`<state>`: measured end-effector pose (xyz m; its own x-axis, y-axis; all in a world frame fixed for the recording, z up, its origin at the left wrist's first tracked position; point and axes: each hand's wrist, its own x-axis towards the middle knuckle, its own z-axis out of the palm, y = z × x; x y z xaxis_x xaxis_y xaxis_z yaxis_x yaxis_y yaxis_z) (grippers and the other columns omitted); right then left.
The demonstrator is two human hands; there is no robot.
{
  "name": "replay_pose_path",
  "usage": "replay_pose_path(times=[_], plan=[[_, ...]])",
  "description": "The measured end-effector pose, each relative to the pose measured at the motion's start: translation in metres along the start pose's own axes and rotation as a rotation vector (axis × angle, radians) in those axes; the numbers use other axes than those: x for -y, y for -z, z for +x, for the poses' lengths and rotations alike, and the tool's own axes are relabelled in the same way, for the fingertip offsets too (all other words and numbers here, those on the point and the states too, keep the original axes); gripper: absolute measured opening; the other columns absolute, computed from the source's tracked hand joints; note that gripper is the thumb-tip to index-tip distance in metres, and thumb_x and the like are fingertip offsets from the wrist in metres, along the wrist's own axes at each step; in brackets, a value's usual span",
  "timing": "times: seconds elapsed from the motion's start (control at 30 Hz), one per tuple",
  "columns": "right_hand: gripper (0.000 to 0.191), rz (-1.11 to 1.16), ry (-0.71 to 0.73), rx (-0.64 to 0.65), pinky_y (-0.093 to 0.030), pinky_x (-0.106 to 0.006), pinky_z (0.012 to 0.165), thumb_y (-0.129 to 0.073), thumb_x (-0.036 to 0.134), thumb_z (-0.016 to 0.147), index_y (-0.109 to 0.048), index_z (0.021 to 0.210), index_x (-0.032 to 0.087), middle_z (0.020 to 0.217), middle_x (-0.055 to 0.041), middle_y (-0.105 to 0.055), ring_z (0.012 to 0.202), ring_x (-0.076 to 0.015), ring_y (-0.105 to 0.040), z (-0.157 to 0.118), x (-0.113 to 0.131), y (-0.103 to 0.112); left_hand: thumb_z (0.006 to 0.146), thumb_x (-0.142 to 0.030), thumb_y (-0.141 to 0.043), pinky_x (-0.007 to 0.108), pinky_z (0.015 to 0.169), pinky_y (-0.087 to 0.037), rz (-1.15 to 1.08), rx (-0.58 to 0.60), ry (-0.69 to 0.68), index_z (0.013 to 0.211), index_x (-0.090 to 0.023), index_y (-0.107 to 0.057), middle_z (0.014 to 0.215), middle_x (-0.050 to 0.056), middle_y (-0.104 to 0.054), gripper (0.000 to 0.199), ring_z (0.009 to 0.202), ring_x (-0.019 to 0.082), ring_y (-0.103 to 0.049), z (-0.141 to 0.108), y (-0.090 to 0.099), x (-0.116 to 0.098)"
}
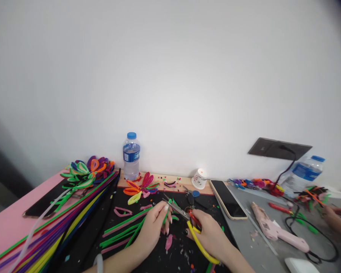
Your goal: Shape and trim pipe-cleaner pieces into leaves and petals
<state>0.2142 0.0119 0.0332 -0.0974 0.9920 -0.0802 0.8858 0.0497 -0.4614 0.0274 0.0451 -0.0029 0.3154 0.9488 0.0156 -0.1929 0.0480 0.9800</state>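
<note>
My left hand (156, 222) is closed, pinching a green pipe cleaner piece (165, 219) between thumb and fingers. My right hand (208, 233) is wrapped round the red and yellow handles of the scissors (199, 244), whose metal blades point left and reach close to the green piece by my left fingertips. Whether the blades touch it I cannot tell. A pink pipe cleaner piece (168, 242) lies on the black mat (96, 235) just below, between my hands. Beside my left forearm lie several green and pink pipe cleaners (125, 231).
A water bottle (131, 161), colourful petals (142, 189), a paper cup (199, 179) and a phone (229, 200) stand or lie behind. Long pipe cleaners (65, 227) spread left. At right are a pink glue gun (278, 229), its cord and another person's hand (337, 218).
</note>
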Motion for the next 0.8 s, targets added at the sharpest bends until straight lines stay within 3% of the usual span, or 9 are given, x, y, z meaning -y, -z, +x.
replay_pose_path(times=[0.6, 0.8], plan=[[0.027, 0.073, 0.045, -0.011, -0.021, -0.022, 0.052, -0.063, 0.021, 0.061, -0.037, 0.059, 0.019, 0.059, 0.0061, -0.042, 0.056, -0.0095, -0.032, 0.006, -0.015, -0.015, 0.082, -0.054, -0.05, 0.02, 0.043, -0.034, -0.043, 0.029, 0.071, 0.069, -0.016, -0.05, 0.06, -0.003, -0.052, 0.04, 0.042, 0.007, -0.044, 0.003, 0.002, 0.001], [0.029, 0.097, 0.082, 0.02, -0.021, -0.023, 0.053, -0.063, 0.021, 0.062, -0.034, 0.058, 0.019, 0.059, 0.0065, -0.04, 0.057, -0.0097, -0.031, 0.006, -0.016, -0.012, 0.084, -0.045, -0.055, 0.018, 0.044, -0.032, -0.283, 0.151, 0.191, 0.072, -0.014, -0.053, 0.057, -0.004, -0.051, 0.033, 0.041, 0.005, -0.04, 0.003, 0.01, 0.002]])
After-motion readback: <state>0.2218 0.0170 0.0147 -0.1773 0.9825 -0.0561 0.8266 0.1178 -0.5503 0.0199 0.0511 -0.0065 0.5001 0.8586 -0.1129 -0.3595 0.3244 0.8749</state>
